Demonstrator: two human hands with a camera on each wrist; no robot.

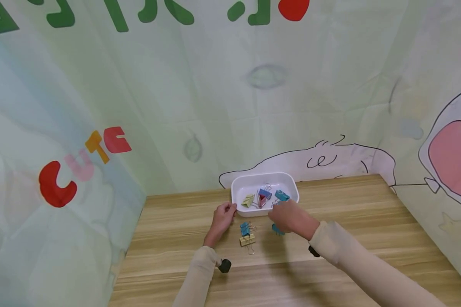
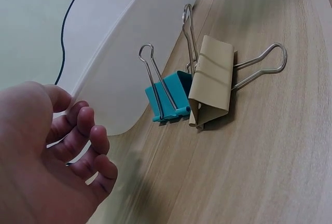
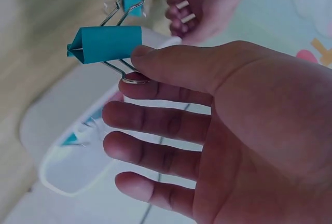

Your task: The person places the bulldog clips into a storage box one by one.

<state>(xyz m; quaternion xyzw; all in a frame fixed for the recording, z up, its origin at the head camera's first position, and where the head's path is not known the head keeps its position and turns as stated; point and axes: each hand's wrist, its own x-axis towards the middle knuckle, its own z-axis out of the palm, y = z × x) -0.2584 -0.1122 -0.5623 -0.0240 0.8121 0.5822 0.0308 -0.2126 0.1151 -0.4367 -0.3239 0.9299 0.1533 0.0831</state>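
Observation:
My right hand (image 1: 292, 218) pinches a teal binder clip (image 3: 106, 43) by one wire handle between thumb and index finger; the other fingers are spread out. In the head view that clip shows just below the hand, in front of the white tray (image 1: 253, 214). At the tray's near left corner, my left hand (image 1: 223, 218) pinches the rim between thumb and index finger. Another teal binder clip (image 2: 171, 95) and a tan binder clip (image 2: 213, 76) lie close together on the wooden table, right of the left hand.
Inside the tray lie a yellow-green clip (image 1: 247, 201), a red clip (image 1: 262, 201), a blue clip (image 1: 265, 194) and a teal clip (image 1: 281, 195). The tray stands at the table's (image 1: 176, 238) back edge, against a printed cloth backdrop (image 1: 215, 106). More cloth hangs on both sides.

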